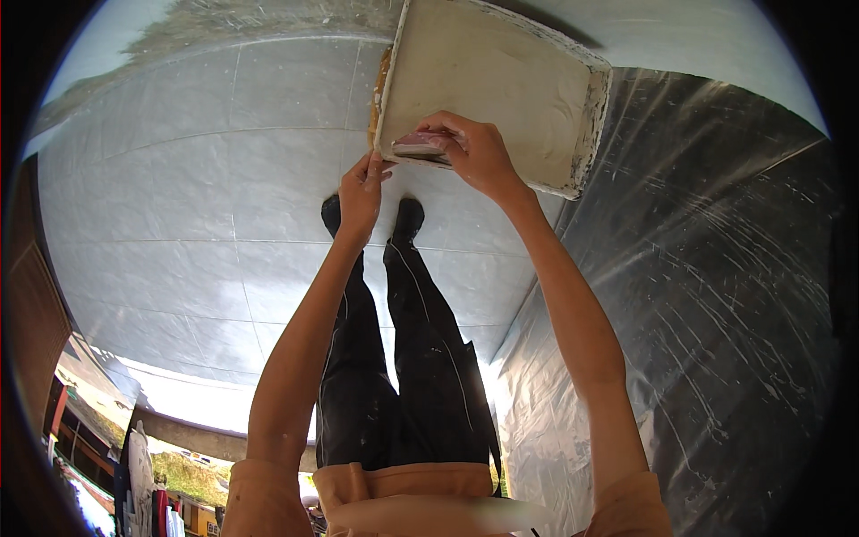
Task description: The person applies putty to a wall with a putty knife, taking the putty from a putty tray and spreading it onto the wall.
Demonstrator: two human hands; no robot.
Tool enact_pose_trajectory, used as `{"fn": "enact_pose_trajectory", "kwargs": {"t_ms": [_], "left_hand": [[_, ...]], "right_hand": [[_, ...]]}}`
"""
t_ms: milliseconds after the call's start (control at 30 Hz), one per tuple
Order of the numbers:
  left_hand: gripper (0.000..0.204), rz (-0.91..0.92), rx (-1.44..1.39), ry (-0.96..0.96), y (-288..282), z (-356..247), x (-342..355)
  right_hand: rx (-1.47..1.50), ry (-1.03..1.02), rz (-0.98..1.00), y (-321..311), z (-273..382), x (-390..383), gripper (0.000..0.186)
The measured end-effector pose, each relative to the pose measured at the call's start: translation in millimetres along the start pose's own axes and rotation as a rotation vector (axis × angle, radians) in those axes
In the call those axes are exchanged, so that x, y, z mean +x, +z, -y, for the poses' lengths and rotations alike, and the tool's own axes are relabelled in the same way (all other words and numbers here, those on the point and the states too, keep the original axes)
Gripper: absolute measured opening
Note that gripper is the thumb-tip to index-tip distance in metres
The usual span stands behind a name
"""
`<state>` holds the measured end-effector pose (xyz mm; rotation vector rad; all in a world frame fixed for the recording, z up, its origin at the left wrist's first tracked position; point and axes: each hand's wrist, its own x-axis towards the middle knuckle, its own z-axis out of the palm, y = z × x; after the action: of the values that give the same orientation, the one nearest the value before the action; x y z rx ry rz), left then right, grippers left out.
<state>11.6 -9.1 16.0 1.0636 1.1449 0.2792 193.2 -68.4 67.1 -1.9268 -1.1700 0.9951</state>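
A shallow rectangular tray (594, 107) with a stained whitish rim holds a smooth layer of off-white paste (492, 76). At its near left corner my left hand (362, 188) is closed, its fingertips pinching the rim. My right hand (474, 152) reaches over the tray's near side, closed round a flat pinkish scraper-like piece (419, 139) with a pale lower edge. That piece lies close along the near rim, beside my left fingertips. Its far end is hidden by my right fingers, so its exact kind is unclear.
Grey sheeting (179, 197) with seam lines covers the floor. Dark plastic sheet (698, 295) with whitish drips is on the right. My black shoes (409, 217) stand just short of the tray. Assorted items (139, 474) and a grassy patch show at lower left.
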Motion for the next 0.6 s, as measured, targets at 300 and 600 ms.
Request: {"fn": "enact_pose_trajectory", "kwargs": {"t_ms": [300, 600], "left_hand": [[0.047, 0.003, 0.023, -0.011, -2, 9, 3], [0.047, -0.108, 0.339, 0.028, -4, -9, -3]], "right_hand": [[0.259, 0.128, 0.098, -24, -16, 8, 0.02], [0.183, 0.344, 0.15, -72, 1, 14, 0.026]]}}
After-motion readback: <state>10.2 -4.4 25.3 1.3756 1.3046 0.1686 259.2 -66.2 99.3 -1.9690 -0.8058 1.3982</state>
